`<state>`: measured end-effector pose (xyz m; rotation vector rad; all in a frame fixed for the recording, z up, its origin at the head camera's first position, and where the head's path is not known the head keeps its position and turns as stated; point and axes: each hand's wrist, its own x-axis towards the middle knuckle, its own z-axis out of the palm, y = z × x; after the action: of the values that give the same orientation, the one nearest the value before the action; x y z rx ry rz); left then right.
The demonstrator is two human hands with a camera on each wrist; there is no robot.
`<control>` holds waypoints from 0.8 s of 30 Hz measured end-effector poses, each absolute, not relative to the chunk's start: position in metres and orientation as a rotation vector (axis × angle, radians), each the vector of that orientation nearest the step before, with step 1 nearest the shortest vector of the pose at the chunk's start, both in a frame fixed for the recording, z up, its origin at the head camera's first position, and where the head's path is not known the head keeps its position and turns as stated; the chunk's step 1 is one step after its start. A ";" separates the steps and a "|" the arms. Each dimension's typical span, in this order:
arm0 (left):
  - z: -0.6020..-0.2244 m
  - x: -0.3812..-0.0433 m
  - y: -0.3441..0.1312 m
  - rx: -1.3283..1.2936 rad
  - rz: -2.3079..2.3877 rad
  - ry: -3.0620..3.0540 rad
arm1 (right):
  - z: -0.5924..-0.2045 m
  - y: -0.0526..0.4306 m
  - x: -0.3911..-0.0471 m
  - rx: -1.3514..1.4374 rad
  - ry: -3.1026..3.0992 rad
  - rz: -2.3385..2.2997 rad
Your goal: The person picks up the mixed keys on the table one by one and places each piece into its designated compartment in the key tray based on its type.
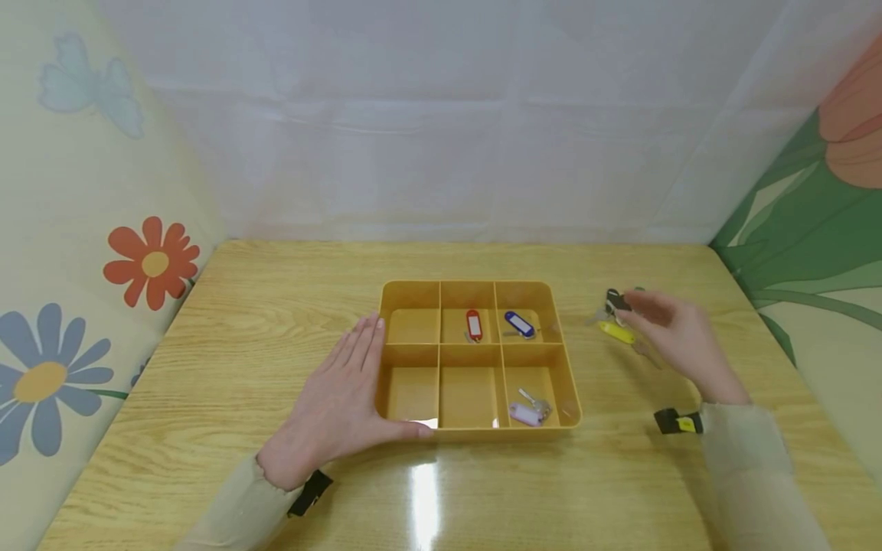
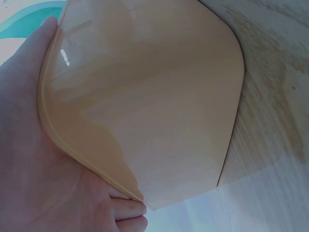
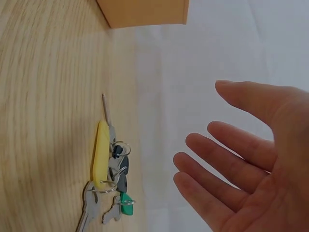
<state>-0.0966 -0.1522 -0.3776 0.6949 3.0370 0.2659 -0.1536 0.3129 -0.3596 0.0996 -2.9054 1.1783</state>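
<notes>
A yellow-orange tray [image 1: 475,434] with compartments sits mid-table. My left hand [image 1: 338,409] rests against its left side and front left corner, fingers straight and thumb along the front edge. A red-tagged key [image 1: 473,326] lies in the back middle compartment, a blue-tagged key [image 1: 520,326] in the back right one, and a lilac-tagged key [image 1: 527,415] in the front right one. Right of the tray, my right hand [image 1: 678,337] hovers over a small pile of keys, fingers apart and holding nothing. The pile shows a yellow tag [image 3: 101,154], a green tag [image 3: 127,205] and a dark tag [image 3: 121,182].
The wooden table [image 1: 262,306] meets a white cloth backdrop [image 1: 441,168] behind. Flower-printed panels [image 1: 151,264] flank both sides. Each wrist bears a black strap [image 1: 310,493].
</notes>
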 end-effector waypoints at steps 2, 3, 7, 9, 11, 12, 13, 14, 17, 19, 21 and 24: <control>-0.378 -0.097 -0.152 0.695 0.265 3.037 | -0.361 0.314 -0.153 0.080 -2.917 1.189; -0.378 -0.097 -0.152 0.696 0.264 3.036 | -0.362 0.315 -0.153 0.071 -2.925 1.192; -0.378 -0.097 -0.153 0.696 0.260 3.036 | -0.365 0.317 -0.154 0.029 -2.953 1.212; -0.378 -0.097 -0.153 0.695 0.262 3.036 | -0.366 0.318 -0.155 0.011 -2.964 1.208; -0.378 -0.097 -0.153 0.695 0.267 3.035 | -0.368 0.319 -0.155 -0.009 -2.973 1.200; -0.378 -0.097 -0.153 0.693 0.267 3.033 | -0.369 0.320 -0.155 -0.015 -2.977 1.198; -0.378 -0.097 -0.153 0.692 0.269 3.033 | -0.370 0.320 -0.155 -0.024 -2.981 1.194; -0.378 -0.097 -0.153 0.692 0.270 3.032 | -0.371 0.321 -0.155 -0.031 -2.985 1.191; -0.377 -0.097 -0.152 0.690 0.270 3.029 | -0.373 0.322 -0.156 -0.053 -2.999 1.191; -0.377 -0.097 -0.152 0.691 0.269 3.028 | -0.373 0.322 -0.156 -0.072 -3.015 1.187; -0.377 -0.097 -0.152 0.691 0.268 3.027 | -0.374 0.323 -0.155 -0.082 -3.029 1.181; -0.377 -0.097 -0.152 0.692 0.274 3.030 | -0.375 0.323 -0.155 -0.097 -3.049 1.177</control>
<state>-0.0970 -0.1523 -0.3770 0.6925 3.0298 0.2737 -0.1554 0.3232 -0.3754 -0.0966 -3.0494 1.1769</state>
